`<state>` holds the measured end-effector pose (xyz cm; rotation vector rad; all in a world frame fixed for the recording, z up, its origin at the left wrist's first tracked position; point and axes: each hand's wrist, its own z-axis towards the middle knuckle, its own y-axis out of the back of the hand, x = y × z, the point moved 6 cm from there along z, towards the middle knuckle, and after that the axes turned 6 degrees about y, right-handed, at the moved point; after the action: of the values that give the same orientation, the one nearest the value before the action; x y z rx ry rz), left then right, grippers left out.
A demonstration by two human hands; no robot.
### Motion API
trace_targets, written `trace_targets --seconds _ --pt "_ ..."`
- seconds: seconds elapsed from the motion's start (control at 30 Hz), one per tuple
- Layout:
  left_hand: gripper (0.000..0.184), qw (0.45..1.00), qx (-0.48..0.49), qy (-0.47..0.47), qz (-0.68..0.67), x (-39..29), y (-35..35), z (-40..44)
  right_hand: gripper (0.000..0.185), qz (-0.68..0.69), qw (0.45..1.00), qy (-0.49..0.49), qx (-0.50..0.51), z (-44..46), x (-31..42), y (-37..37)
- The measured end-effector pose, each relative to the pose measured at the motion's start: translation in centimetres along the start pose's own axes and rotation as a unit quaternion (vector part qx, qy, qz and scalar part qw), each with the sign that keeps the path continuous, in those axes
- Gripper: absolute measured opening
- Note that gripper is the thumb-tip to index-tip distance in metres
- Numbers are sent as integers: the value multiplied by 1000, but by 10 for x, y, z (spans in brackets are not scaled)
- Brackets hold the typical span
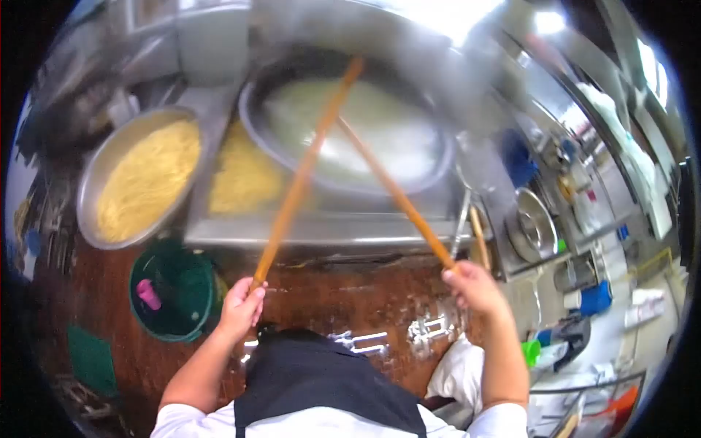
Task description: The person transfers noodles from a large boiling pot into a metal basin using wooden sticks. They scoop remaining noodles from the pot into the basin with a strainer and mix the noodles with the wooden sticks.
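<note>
My left hand [243, 305] is closed round the lower end of a long wooden stick [296, 191]. A second wooden stick [398, 196] is gripped at its lower end by my right hand [471, 286]. Both sticks slant inward over a large round pot [252, 130] of pale, steaming liquid, and they appear to cross or meet near its middle. Whether the far tips touch the liquid is unclear. To the left of the pot, a metal basin [87, 186] holds yellow, noodle-like food [150, 179]. More yellow food [244, 175] lies on the steel counter between them.
A green bucket [212, 292] with a pink object [149, 294] inside stands on the wet brown floor [307, 292]. At the right are a metal bowl [531, 225], a blue container [596, 298] and shelving. A metal-handled tool [462, 219] leans beside the pot.
</note>
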<state>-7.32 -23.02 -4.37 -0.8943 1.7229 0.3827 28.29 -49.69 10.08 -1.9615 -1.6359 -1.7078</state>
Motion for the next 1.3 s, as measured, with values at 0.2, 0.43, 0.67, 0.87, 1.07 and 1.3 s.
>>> trace_targets --seconds 0.2,0.43,0.67,0.87,1.07,1.3 --pt "21 979 123 141 84 55 -131 -7 20 280 958 -62 -26 -34 -169 3" --pt "25 963 103 220 118 97 -277 41 19 410 907 -94 -28 54 -214 -10" --pt "28 977 88 156 117 106 -369 194 33 216 976 10 -27 203 -235 -18" --pt "56 981 90 113 131 119 -404 243 32 -59 934 120 -332 281 -243 207" --pt "70 980 77 84 163 105 -428 232 48 -325 908 159 -212 365 -263 241" --pt "74 990 9 48 129 123 -451 234 32 -339 935 96 -39 337 -285 281"
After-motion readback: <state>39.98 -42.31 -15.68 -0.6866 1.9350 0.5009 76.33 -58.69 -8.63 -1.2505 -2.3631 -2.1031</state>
